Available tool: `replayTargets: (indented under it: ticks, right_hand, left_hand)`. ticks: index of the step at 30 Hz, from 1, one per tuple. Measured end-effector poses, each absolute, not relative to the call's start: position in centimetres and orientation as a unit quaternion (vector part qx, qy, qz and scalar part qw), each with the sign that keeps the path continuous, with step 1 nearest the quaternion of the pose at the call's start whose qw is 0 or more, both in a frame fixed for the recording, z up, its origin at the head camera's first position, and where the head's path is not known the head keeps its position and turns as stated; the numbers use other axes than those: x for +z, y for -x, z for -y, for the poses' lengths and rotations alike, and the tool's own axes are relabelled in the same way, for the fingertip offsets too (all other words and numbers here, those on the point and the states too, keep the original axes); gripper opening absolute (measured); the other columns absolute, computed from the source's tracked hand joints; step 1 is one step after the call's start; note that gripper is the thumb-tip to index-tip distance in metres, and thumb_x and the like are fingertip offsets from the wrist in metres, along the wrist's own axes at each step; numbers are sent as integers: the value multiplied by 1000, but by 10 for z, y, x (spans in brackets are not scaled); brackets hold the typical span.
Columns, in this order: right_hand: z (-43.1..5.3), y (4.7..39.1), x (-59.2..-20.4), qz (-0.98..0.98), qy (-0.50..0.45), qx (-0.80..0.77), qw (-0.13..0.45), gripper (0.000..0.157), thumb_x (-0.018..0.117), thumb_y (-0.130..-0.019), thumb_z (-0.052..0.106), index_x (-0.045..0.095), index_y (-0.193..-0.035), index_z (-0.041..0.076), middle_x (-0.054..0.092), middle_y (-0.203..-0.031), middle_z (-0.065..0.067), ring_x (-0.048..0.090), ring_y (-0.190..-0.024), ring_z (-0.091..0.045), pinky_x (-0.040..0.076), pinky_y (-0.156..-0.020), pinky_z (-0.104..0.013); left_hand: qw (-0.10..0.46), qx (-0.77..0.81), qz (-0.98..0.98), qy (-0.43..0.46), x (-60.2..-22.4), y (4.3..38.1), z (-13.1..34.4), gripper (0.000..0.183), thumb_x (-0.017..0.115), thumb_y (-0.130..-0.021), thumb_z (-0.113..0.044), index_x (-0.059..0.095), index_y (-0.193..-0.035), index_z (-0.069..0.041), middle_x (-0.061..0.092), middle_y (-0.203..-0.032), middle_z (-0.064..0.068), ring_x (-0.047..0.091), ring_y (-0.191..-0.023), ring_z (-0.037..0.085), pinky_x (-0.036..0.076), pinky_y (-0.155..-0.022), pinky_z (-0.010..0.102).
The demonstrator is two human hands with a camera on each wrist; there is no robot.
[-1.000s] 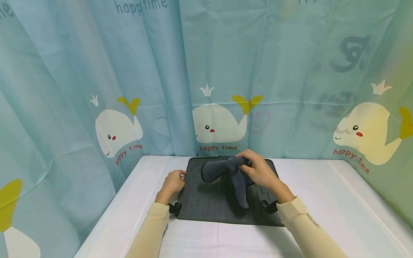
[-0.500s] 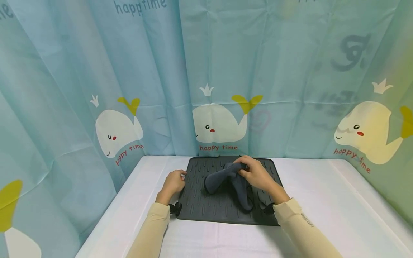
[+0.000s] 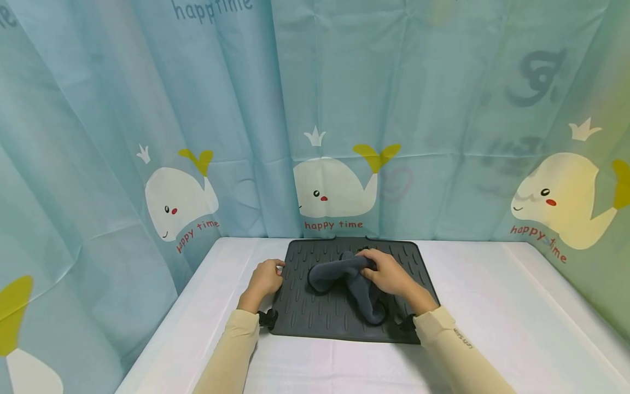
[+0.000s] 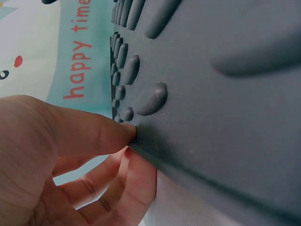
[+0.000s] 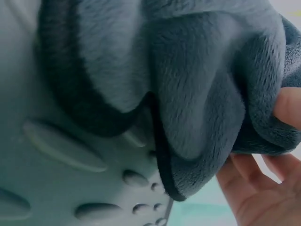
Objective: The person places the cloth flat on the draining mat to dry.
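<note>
A dark grey ridged rubber mat (image 3: pixel 315 312) lies on the white table. My left hand (image 3: pixel 266 278) is at its left edge. In the left wrist view the thumb (image 4: pixel 113 137) lies on top of the mat's edge and the fingers are underneath, pinching it. My right hand (image 3: pixel 391 273) holds a bunched blue-grey plush cloth (image 3: pixel 339 269) with dark edging over the middle of the mat. The right wrist view shows the cloth (image 5: pixel 197 84) gathered between thumb and fingers, its folds hanging close over the ridges.
The white table (image 3: pixel 492 306) extends to both sides of the mat. Behind it hangs a pale blue curtain (image 3: pixel 433 109) with printed whales. Small dark wrist mounts (image 3: pixel 268 318) sit at the sleeve cuffs.
My right hand has come down and slightly nearer with the cloth, whose folds now sit lower against the mat. The left hand has kept its place at the mat's edge.
</note>
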State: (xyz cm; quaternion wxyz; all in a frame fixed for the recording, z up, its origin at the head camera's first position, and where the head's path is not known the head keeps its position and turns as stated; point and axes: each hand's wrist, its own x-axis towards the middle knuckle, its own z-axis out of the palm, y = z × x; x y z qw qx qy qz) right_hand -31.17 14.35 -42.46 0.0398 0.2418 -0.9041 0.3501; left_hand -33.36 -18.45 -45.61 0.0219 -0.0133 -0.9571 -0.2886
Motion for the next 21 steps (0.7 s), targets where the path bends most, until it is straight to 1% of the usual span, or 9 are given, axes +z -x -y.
replayTargets:
  ticks: [5,9,11,14,17,19,21]
  right_hand:
    - [-146,312,-430,906,-241,348,0,31,65,-99,8,64,-130,11,70,-122,-11,68,-101,-23,53,-84,-45]
    - [-149,310,-432,910,-230,344,-19,34,65,-99,11,62,-133,12,70,-121,-10,67,-103,-22,53,-86,-47]
    - [-151,308,-433,909,-230,346,-22,36,66,-99,12,60,-135,11,69,-123,-11,66,-107,-25,52,-89,-50]
    - [-155,304,-433,910,-229,345,-16,42,67,-99,17,57,-139,8,65,-130,-14,61,-115,-31,49,-95,-54]
    - [-159,298,-433,912,-223,343,-11,53,70,-98,24,51,-144,5,60,-137,-16,54,-123,-36,46,-99,-58]
    - [-163,293,-432,915,-218,339,-13,64,71,-97,30,45,-148,3,54,-143,-19,49,-128,-40,44,-102,-60]
    - [-168,289,-433,914,-216,341,-19,72,72,-96,34,39,-151,1,49,-147,-21,45,-133,-42,41,-104,-63]
  left_hand:
    - [21,-287,958,13,-456,334,185,48,57,-85,8,68,-131,-3,55,-74,0,44,-62,16,37,-61,30]
    - [23,-288,957,15,-455,333,185,48,57,-85,7,68,-130,-2,54,-73,0,43,-61,15,37,-61,30]
    - [25,-290,957,16,-455,333,185,45,58,-87,5,68,-130,-1,53,-73,0,44,-62,16,38,-62,30]
    - [30,-293,955,21,-456,333,185,40,64,-89,-1,68,-129,0,55,-74,0,47,-63,15,41,-64,31]
    - [37,-305,951,26,-456,334,185,41,68,-91,-7,67,-131,0,55,-72,0,46,-58,14,41,-62,30]
    - [41,-313,948,27,-453,334,185,41,69,-91,-9,67,-131,0,56,-74,1,44,-56,13,40,-59,30]
    - [47,-320,946,31,-449,333,184,37,69,-92,-10,69,-127,-1,58,-76,3,45,-57,13,39,-58,29]
